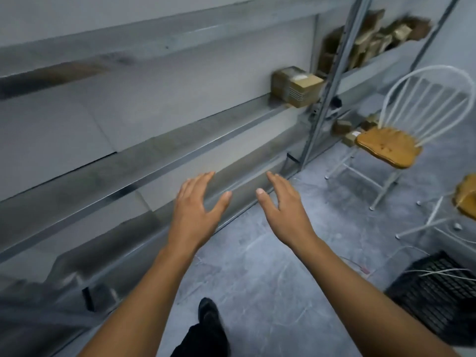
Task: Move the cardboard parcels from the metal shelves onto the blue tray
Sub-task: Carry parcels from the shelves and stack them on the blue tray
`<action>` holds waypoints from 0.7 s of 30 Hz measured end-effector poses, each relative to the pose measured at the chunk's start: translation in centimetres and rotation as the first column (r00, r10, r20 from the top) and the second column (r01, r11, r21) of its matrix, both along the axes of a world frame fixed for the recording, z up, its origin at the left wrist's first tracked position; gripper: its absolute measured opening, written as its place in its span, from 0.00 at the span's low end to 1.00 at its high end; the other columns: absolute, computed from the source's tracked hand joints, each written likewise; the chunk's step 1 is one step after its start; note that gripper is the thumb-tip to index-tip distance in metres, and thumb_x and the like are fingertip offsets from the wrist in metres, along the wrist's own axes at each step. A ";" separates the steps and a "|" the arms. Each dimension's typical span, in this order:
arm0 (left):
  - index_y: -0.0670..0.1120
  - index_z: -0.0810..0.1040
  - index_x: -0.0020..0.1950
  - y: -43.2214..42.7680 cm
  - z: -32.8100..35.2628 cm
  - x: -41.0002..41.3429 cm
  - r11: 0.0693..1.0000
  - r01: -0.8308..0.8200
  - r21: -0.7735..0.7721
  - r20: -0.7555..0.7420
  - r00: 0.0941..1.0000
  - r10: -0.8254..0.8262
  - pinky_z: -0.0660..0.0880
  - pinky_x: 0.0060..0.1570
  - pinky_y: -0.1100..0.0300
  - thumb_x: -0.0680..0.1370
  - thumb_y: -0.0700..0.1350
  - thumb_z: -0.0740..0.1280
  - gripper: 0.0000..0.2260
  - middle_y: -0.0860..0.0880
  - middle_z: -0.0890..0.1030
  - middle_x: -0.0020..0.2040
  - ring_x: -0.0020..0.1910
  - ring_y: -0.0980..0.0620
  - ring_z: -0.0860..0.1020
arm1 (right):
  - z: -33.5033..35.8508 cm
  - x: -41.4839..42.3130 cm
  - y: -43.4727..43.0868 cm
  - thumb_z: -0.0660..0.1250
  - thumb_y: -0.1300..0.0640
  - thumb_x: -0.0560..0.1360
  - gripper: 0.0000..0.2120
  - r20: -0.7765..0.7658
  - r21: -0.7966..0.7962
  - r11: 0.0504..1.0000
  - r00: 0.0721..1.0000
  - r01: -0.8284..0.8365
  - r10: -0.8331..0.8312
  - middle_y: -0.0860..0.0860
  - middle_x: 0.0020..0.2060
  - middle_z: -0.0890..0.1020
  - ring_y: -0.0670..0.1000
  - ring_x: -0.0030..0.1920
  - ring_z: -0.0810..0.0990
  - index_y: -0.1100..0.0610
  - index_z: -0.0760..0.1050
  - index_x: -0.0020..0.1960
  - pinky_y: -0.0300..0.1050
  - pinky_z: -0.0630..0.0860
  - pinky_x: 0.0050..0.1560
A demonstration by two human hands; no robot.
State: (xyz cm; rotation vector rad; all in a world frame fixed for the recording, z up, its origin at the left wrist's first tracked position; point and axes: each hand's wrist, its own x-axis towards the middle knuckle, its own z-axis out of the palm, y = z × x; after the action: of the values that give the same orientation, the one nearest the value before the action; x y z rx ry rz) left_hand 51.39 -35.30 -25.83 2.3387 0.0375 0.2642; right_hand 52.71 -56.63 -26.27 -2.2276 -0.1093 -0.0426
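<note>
Long metal shelves [159, 150] run along the wall on my left, mostly bare. A stack of cardboard parcels [296, 86] stands at the far right end of a middle shelf. More parcels [371, 39] are piled on a higher shelf in the adjoining bay, and a few small ones [342, 126] lie low down behind the chair. My left hand [198, 210] and my right hand [286, 207] are stretched forward, both empty with fingers spread, well short of the parcels. The blue tray is not in view. The picture is blurred.
A white metal chair with a wooden seat [389, 145] stands at right by the shelf upright [327, 94]. Part of a second wooden seat [467, 197] shows at the right edge. A black plastic crate [438, 295] sits on the grey floor at lower right. My shoe [208, 313] is below.
</note>
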 end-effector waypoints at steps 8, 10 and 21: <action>0.53 0.68 0.79 -12.6 -3.5 17.4 0.977 0.189 -0.098 -0.027 0.981 -0.193 0.64 0.76 0.42 0.76 0.71 0.60 0.36 0.51 0.69 0.78 0.79 0.48 0.63 | -2.8 13.3 -11.2 0.56 0.34 0.82 0.32 -0.041 -0.032 0.980 0.980 0.196 -0.197 0.46 0.80 0.63 0.46 0.81 0.56 0.47 0.60 0.82 0.55 0.57 0.80; 0.53 0.68 0.79 -15.4 -4.3 22.6 0.968 0.227 -0.111 -0.028 0.973 -0.231 0.65 0.76 0.43 0.76 0.71 0.59 0.36 0.51 0.69 0.78 0.79 0.49 0.63 | -3.0 17.8 -13.6 0.57 0.35 0.82 0.32 -0.044 -0.060 0.972 0.972 0.229 -0.232 0.46 0.80 0.63 0.46 0.81 0.56 0.46 0.60 0.82 0.53 0.57 0.80; 0.56 0.67 0.78 -24.2 -2.6 45.4 0.958 0.217 -0.189 -0.028 0.974 -0.226 0.67 0.73 0.50 0.77 0.70 0.60 0.33 0.53 0.68 0.77 0.76 0.53 0.66 | -0.7 39.2 -22.7 0.57 0.36 0.83 0.31 -0.032 -0.080 0.957 0.959 0.279 -0.282 0.46 0.78 0.66 0.46 0.78 0.62 0.49 0.61 0.81 0.49 0.62 0.77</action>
State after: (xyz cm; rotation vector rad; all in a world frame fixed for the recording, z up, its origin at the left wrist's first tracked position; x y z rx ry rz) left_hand 96.80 -59.46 -28.47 2.1414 -0.1694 0.0870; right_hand 91.88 -79.31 -27.01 -2.3021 0.2342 -0.1481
